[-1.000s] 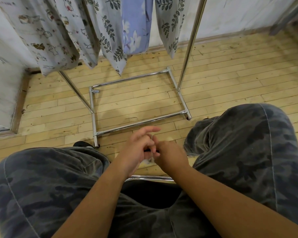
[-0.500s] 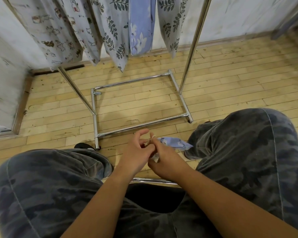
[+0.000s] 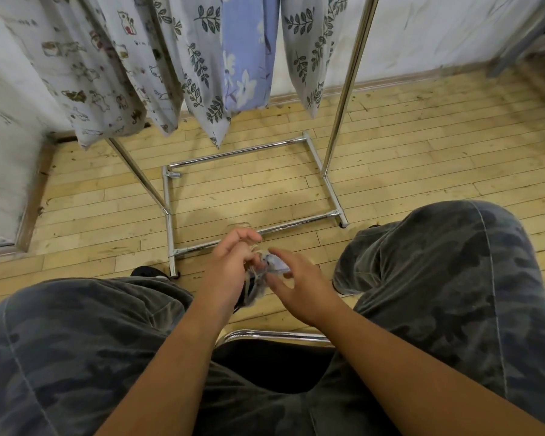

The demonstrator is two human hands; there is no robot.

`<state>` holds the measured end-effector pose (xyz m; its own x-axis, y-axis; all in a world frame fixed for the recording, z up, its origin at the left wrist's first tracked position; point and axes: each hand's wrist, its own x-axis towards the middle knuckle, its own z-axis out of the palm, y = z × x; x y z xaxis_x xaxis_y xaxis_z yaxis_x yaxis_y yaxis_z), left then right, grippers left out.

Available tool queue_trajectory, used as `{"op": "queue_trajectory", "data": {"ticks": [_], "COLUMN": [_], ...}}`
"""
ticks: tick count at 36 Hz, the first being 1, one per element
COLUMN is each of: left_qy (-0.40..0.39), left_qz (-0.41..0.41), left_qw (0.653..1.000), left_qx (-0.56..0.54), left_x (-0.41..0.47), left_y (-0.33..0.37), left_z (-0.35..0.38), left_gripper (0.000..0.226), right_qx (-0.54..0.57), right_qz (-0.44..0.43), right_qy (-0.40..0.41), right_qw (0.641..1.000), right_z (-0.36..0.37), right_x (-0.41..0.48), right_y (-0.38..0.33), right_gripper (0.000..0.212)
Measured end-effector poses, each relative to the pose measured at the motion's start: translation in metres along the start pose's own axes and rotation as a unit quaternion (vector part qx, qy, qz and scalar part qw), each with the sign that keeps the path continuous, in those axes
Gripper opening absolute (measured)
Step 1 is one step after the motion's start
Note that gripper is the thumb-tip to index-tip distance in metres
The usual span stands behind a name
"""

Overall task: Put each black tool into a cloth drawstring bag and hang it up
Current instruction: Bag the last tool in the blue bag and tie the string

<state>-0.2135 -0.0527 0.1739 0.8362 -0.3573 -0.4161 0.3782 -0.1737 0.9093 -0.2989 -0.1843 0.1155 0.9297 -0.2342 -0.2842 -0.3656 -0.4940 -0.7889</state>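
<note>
Between my knees, my left hand grips the gathered neck and cords of a small light-blue cloth drawstring bag. A dark shape, perhaps the black tool, hangs under that hand, blurred. My right hand hovers beside the bag with fingers spread and relaxed, thumb close to the cloth. Several printed cloth bags hang from the chrome rack ahead.
The rack's chrome base frame lies on the wooden floor in front of my knees. A chrome chair rail shows under my forearms. A white wall runs behind the rack and along the left.
The blue bag, spread to the right half a second ago, is now bunched at my left hand. My right hand has let go and opened. Both hands sit slightly higher.
</note>
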Motion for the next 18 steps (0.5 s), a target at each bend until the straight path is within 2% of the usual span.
{"op": "queue_trajectory", "data": {"ticks": [4,7,10,12,16,18], "left_qy": [-0.038,-0.066,-0.073,-0.076,-0.092,-0.1], "left_qz": [-0.028,-0.031,-0.026,-0.03,-0.024,-0.016], "left_qw": [0.998,0.997,0.996,0.996,0.995,0.995], "left_qx": [-0.029,-0.036,-0.046,-0.031,0.005,0.014], "left_x": [-0.005,-0.008,-0.009,-0.008,-0.013,-0.016], "left_y": [0.004,0.004,0.001,-0.001,-0.001,0.002], "left_z": [0.007,0.008,0.008,0.008,0.009,0.011], "left_gripper": [0.04,0.027,0.032,0.04,0.03,0.03], "right_qx": [0.051,0.094,0.097,0.102,0.072,0.058], "right_qz": [0.006,0.024,0.024,0.037,0.083,0.092], "right_qy": [-0.037,-0.068,-0.096,-0.088,-0.046,-0.037], "right_qw": [0.998,0.993,0.99,0.99,0.993,0.993], "right_z": [0.004,0.004,0.0,0.0,0.006,0.008], "right_x": [-0.001,0.001,-0.001,0.001,0.007,0.008], "right_y": [-0.003,-0.003,-0.001,0.002,0.009,0.014], "right_gripper": [0.057,0.049,0.033,0.029,0.029,0.039]}}
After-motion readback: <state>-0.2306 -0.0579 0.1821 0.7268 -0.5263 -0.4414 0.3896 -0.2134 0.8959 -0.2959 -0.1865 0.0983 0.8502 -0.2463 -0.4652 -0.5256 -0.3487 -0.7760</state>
